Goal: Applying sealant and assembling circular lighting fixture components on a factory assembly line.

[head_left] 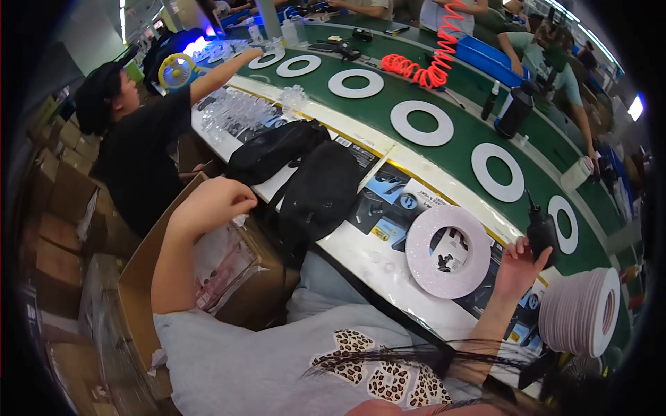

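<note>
My right hand (517,270) is at the right edge of the work surface, its fingers closed on a black squeeze bottle (543,239) with a thin pointed nozzle, held upright. Just left of it a white, sparkly ring (417,256) lies flat on printed sheets. Beyond the bottle another flat white ring (571,236) rests on the green belt. My left hand (211,201) is raised over an open carton, with wrist bent and fingertips pressed together; whatever they may hold is too small to make out. Nearest to it is a black pouch (267,156).
A stack of white rings (565,315) stands at the right. More rings lie along the green belt (378,118), under a coiled red hose (416,69). A second black bag (316,194), clear plastic parts (236,114), a cardboard carton (142,277) and a co-worker (142,149) are on the left.
</note>
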Available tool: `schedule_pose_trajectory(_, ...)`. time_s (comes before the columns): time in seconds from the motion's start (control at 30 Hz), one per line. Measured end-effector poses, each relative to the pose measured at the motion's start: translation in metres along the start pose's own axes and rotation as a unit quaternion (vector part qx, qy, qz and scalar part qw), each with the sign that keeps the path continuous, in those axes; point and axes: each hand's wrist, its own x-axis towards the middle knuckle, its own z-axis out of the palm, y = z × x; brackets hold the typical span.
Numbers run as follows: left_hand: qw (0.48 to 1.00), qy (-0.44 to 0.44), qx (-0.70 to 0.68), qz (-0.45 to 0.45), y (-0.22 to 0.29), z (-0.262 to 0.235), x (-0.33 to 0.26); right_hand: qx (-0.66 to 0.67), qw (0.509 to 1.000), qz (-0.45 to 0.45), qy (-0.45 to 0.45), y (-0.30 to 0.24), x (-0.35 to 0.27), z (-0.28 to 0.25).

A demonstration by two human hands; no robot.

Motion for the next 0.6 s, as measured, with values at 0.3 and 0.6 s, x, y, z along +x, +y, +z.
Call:
schedule_pose_trajectory(0.3, 0.985, -0.136, 0.014, -0.104, -0.064, 0.034, 0.003, -0.44, 0.814, -0.379, -0.005, -0.017, -0.021, 0.02)
schedule_pose_trajectory(0.6, 0.93, 0.135, -0.311, 0.139, -0.049, 0.075, 0.044, -0.497, 0.743, -0.433, 0.115, -0.033, -0.055, -0.007)
